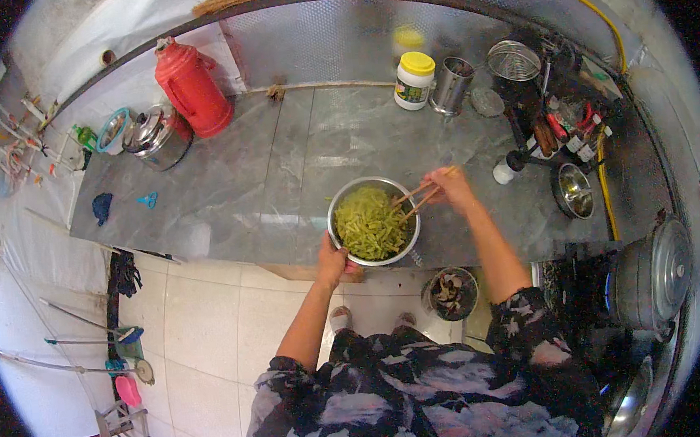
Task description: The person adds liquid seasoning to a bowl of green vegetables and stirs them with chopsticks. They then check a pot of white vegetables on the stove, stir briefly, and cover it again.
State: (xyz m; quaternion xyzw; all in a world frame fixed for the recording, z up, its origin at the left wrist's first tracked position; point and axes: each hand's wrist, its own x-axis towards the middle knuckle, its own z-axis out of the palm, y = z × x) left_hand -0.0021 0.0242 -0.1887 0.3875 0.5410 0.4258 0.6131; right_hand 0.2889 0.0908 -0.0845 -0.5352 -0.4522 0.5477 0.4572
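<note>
A steel mixing bowl (415, 236) holds cut green vegetable strips (371, 223) at the front edge of the grey counter. My left hand (333, 262) grips the bowl's lower left rim, thumb near the edge. In my right hand (449, 188), to the right of the bowl, is a pair of wooden chopsticks (417, 200); their tips reach in among the strips at the bowl's right side. The fingers of my right hand are slightly blurred.
A red thermos flask (193, 89) and a lidded steel pot (158, 137) stand back left. A yellow-lidded jar (414, 81), bottles and a small steel bowl (573, 190) are at the right. On the floor sits a bin (451, 293); a large lidded pot (649, 277) stands far right.
</note>
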